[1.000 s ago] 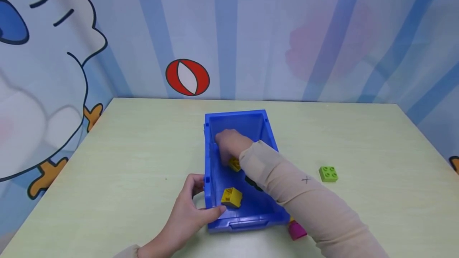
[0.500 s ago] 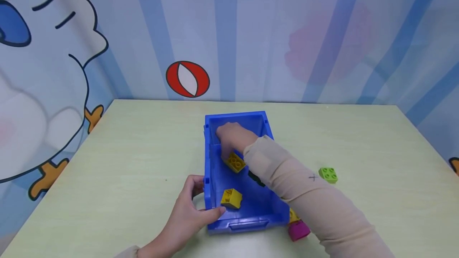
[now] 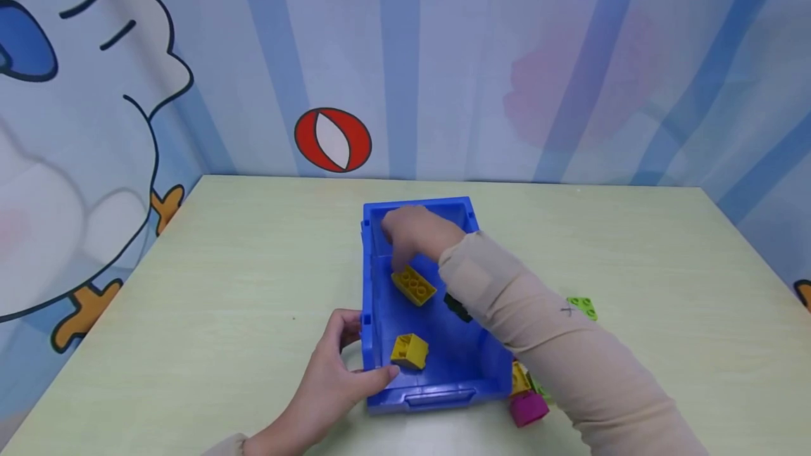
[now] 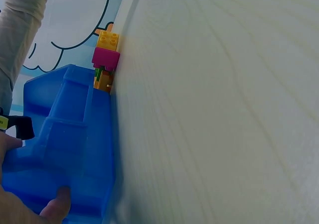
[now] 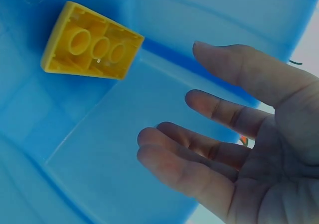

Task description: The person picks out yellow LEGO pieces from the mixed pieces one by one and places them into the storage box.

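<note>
Grips the near left corner of a deep, open-topped, rectangular blue plastic bin (image 3: 437,400) with the left hand (image 3: 336,375), thumb laid over the near rim, fingers curled against the outside of the left wall. Cannot make out every one of those fingers past the wall. Reaches across the bin's right side into its far half with the right hand (image 3: 418,234), thumb and fingers well apart in the right wrist view, fingertips clear of the nearest brick.

Below that hand, on the bin floor near the left wall: a rectangular yellow plastic brick (image 3: 415,286), hollow underside with three round tubes facing up. Closer to the left thumb, inside the near wall: a squarish yellow plastic block (image 3: 412,352). Towards the bin's right side: a dark green plastic piece (image 3: 457,308), partly covered by a beige fabric sleeve (image 3: 570,350), too hidden to tell its shape.

Outside, clustered by the near right corner on a pale wood-grain table (image 3: 253,266): a magenta plastic block (image 3: 529,410), a small yellow plastic block (image 3: 520,380) and a light green plastic piece (image 3: 541,390). Beside the magenta one in the left wrist view: a studded yellow-orange plastic block (image 4: 108,39). Farther right, half behind the sleeve: a studded lime-green plastic brick (image 3: 586,307).
</note>
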Action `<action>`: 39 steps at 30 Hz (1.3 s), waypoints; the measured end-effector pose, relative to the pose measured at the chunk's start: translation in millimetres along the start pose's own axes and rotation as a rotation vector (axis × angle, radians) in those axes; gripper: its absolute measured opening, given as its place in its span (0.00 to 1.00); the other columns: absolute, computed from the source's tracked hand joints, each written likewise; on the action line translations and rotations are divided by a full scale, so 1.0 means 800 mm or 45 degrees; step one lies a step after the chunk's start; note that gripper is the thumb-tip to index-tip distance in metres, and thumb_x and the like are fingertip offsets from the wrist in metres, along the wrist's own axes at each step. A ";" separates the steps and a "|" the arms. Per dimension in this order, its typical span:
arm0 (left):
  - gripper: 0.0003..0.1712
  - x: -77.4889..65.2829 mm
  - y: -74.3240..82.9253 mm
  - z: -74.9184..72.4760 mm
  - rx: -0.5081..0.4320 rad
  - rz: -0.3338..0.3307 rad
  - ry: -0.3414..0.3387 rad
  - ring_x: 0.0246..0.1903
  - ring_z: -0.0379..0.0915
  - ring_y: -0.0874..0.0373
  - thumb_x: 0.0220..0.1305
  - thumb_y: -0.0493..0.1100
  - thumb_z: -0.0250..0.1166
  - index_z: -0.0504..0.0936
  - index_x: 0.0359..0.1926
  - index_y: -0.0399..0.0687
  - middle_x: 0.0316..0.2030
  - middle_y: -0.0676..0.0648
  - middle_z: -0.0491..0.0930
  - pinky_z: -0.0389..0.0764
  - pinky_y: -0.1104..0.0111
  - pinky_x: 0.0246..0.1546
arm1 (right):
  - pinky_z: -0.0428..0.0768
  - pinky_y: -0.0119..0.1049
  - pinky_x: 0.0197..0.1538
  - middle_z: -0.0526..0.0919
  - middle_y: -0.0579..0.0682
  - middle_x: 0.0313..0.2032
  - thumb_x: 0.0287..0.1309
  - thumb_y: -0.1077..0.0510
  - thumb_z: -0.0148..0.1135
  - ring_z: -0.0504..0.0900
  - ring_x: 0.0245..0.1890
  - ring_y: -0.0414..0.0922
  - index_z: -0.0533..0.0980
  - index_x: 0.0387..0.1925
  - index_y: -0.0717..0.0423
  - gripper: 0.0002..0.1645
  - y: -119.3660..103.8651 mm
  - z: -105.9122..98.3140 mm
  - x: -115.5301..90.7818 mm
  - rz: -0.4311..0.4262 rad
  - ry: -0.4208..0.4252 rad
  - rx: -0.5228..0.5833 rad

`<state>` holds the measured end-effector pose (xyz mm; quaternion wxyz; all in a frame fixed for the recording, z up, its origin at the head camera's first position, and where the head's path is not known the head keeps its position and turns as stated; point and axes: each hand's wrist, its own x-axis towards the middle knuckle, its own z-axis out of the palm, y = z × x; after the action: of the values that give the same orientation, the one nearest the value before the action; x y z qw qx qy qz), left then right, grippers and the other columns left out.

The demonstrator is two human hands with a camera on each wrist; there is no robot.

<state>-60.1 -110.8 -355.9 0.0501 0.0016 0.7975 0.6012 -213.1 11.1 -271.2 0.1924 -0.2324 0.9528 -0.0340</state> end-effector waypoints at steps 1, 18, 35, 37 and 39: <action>0.37 0.000 0.000 0.000 0.001 -0.002 0.001 0.53 0.62 0.48 0.36 0.48 0.73 0.63 0.48 0.49 0.50 0.44 0.70 0.69 0.51 0.51 | 0.76 0.37 0.41 0.75 0.50 0.40 0.42 0.54 0.67 0.73 0.37 0.45 0.70 0.46 0.55 0.26 0.000 -0.002 -0.001 -0.008 0.003 0.002; 0.37 0.000 0.001 -0.001 0.011 -0.017 0.016 0.53 0.62 0.49 0.35 0.49 0.73 0.64 0.47 0.50 0.50 0.45 0.70 0.62 0.46 0.55 | 0.76 0.37 0.40 0.75 0.49 0.41 0.43 0.53 0.65 0.72 0.38 0.45 0.71 0.45 0.55 0.25 0.015 -0.025 -0.014 -0.055 0.054 -0.021; 0.37 0.000 0.001 -0.001 0.016 -0.022 -0.001 0.53 0.62 0.49 0.36 0.50 0.72 0.63 0.48 0.50 0.51 0.46 0.69 0.62 0.46 0.54 | 0.78 0.37 0.32 0.74 0.52 0.46 0.44 0.53 0.65 0.73 0.37 0.47 0.71 0.45 0.53 0.24 0.023 -0.033 -0.029 -0.017 0.084 0.068; 0.37 0.000 0.002 0.000 0.019 -0.028 -0.004 0.53 0.62 0.49 0.36 0.50 0.72 0.63 0.48 0.50 0.51 0.46 0.69 0.63 0.46 0.54 | 0.79 0.36 0.28 0.74 0.52 0.47 0.43 0.53 0.65 0.74 0.36 0.48 0.70 0.45 0.53 0.24 0.024 -0.036 -0.033 -0.019 0.086 0.087; 0.37 0.000 0.002 0.000 0.021 -0.027 -0.002 0.53 0.62 0.49 0.36 0.50 0.72 0.63 0.48 0.50 0.51 0.46 0.69 0.63 0.46 0.54 | 0.79 0.36 0.29 0.74 0.52 0.46 0.43 0.54 0.65 0.74 0.36 0.48 0.70 0.44 0.53 0.23 0.026 -0.038 -0.037 -0.033 0.099 0.097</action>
<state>-60.2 -110.4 -354.5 0.0572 -0.0058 0.8024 0.5940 -209.7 42.1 -235.7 0.1634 -0.2356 0.9545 -0.0817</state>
